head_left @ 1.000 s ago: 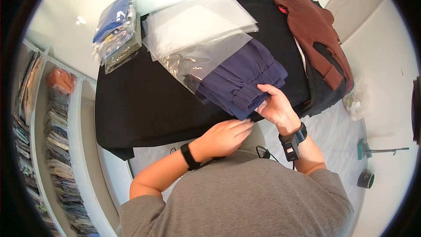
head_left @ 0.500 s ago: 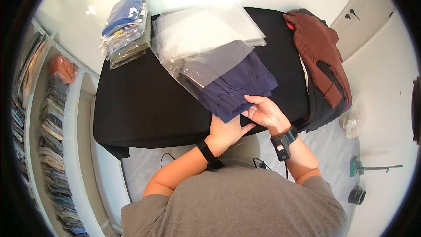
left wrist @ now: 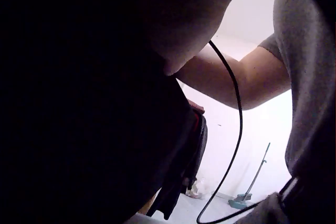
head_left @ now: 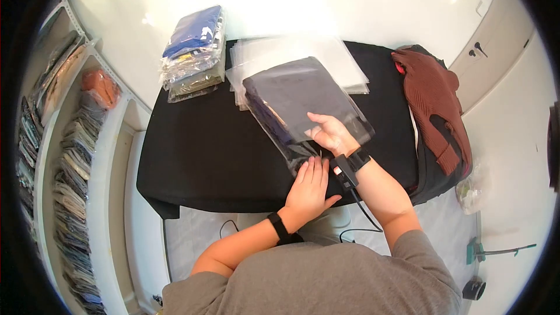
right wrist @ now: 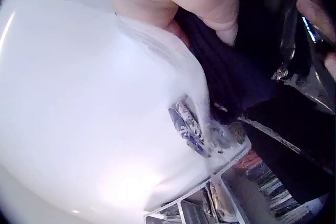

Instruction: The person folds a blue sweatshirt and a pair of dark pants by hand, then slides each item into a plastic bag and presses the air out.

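A navy folded garment [head_left: 280, 128] lies inside a clear plastic bag [head_left: 297, 90] on the black-covered table [head_left: 198, 157]. My right hand [head_left: 332, 134] grips the near part of the bagged garment, thumb on top; in the right wrist view the fingers [right wrist: 199, 3] hold navy cloth [right wrist: 226, 71] and clear film [right wrist: 184, 56]. With straight fingers, my left hand [head_left: 309, 189] rests at the bag's near corner, palm down. The left wrist view is mostly dark and does not clearly show its work.
Flat clear bags [head_left: 344, 64] lie behind the bagged garment. Packed clothes [head_left: 195, 41] are stacked at the back left, and a brown knit garment [head_left: 429, 99] lies at the right end. Shelves [head_left: 76, 198] of packed clothes stand at the left.
The bag now covers the navy garment, whose near end stuck out before. The bagged garment has shifted away from the other bags. My left hand has come out from under the cloth.
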`<move>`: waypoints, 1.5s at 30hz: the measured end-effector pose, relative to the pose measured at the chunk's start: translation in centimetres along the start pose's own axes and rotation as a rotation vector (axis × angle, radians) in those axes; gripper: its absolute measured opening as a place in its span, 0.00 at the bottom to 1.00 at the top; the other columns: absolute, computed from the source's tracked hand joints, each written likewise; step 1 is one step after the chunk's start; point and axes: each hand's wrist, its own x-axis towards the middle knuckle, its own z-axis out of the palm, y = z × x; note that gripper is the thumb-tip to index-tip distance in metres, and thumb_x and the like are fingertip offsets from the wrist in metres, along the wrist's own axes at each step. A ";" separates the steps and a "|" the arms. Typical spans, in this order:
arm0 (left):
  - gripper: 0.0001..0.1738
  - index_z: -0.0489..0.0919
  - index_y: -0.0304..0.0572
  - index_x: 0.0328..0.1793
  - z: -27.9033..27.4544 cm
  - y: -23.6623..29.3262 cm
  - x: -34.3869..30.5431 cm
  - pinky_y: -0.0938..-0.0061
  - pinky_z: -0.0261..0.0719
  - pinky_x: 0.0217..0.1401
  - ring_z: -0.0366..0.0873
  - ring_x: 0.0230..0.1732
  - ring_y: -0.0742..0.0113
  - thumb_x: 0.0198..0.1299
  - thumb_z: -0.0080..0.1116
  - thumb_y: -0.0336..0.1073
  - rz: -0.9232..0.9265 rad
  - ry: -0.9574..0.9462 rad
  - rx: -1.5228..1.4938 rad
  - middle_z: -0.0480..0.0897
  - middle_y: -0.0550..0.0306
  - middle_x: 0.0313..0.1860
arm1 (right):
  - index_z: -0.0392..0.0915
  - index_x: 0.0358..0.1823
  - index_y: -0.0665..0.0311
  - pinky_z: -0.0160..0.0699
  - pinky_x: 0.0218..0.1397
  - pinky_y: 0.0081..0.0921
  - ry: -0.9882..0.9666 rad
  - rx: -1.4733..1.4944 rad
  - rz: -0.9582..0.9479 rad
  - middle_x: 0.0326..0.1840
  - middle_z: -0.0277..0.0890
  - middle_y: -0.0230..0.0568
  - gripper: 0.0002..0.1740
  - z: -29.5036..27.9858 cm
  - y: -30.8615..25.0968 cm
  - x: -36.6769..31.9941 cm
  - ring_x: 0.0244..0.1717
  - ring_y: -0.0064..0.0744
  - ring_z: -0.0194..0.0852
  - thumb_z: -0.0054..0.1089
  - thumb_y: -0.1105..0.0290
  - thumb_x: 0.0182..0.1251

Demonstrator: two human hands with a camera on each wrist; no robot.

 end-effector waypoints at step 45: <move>0.16 0.78 0.33 0.36 -12.2 -12.4 -2.3 0.71 0.79 0.41 0.80 0.36 0.60 0.58 0.58 0.43 -0.674 0.207 -0.590 0.81 0.51 0.32 | 0.76 0.47 0.69 0.76 0.45 0.22 -0.016 -0.927 -0.342 0.41 0.79 0.43 0.22 -2.1 -7.8 -16.6 0.40 0.26 0.77 0.52 0.54 0.70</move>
